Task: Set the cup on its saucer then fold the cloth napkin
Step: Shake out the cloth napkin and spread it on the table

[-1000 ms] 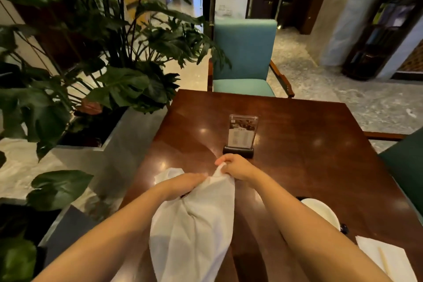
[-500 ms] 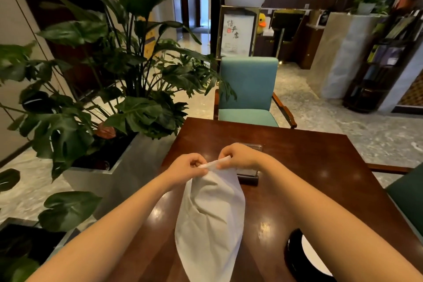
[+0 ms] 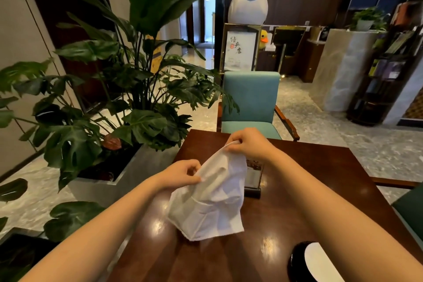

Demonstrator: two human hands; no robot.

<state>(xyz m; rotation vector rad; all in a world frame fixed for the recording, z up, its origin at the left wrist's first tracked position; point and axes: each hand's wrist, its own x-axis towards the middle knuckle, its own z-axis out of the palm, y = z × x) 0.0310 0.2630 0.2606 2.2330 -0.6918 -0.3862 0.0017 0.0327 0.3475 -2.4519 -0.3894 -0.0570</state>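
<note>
**Asker:** Where is the napkin, and how is it held?

**Describer:** The white napkin (image 3: 210, 194) hangs above the dark wooden table (image 3: 332, 190), in front of the person. The right hand (image 3: 248, 144) pinches its top corner, raised higher. The left hand (image 3: 180, 174) pinches the edge lower down, on the left. The cloth sags crumpled between them. Whether its bottom corner touches the wood cannot be told.

**Asker:** How should the fold go?

**Describer:** I judge the cloth needs opening first. Draw the two pinched points apart until the top edge is taut, then lay it flat on the bare wood nearest the person. Smooth it, then bring corner to corner.

**Asker:** What is nearby or in the way?

**Describer:** A small card stand (image 3: 253, 182) sits just behind the napkin, partly hidden by it. A wide sweep could knock it. At the lower right a dark round dish (image 3: 297, 263) with white inside is cut off by the frame, too cropped to identify. A teal chair (image 3: 251, 98) faces the far side, and a large leafy plant (image 3: 128, 89) stands to the left.
</note>
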